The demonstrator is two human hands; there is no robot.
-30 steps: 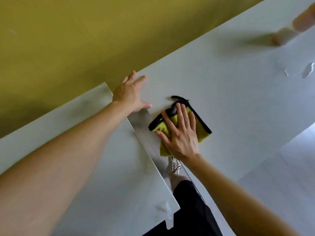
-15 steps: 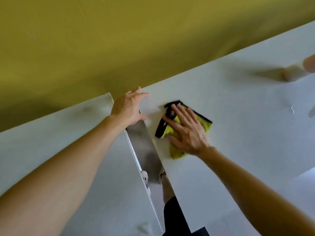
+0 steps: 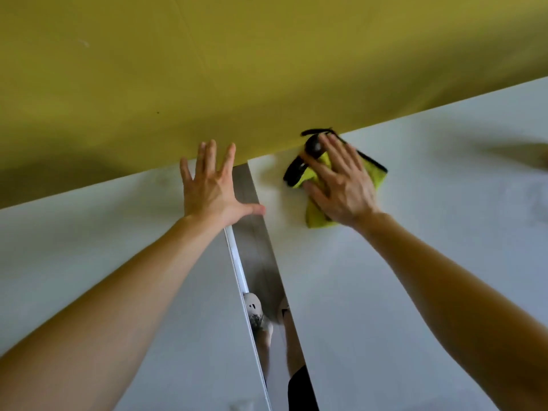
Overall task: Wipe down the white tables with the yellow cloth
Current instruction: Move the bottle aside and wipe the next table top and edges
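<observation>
Two white tables stand side by side with a narrow gap between them. My right hand (image 3: 341, 182) presses flat, fingers straight, on the yellow cloth (image 3: 375, 176) with black trim at the far edge of the right table (image 3: 415, 262), next to the wall. Spread flat with the thumb out over the gap, my left hand (image 3: 212, 188) rests on the far corner of the left table (image 3: 103, 247). Most of the cloth is hidden under my right hand.
An olive-yellow wall (image 3: 237, 69) runs right behind both tables. Through the gap (image 3: 258, 262) I see the floor, my shoes and legs. A blurred dark shape (image 3: 530, 155) lies at the far right on the right table.
My right hand has slid the cloth away from me to the table's far edge by the wall. My left hand has moved forward to the left table's far corner, fingers spread.
</observation>
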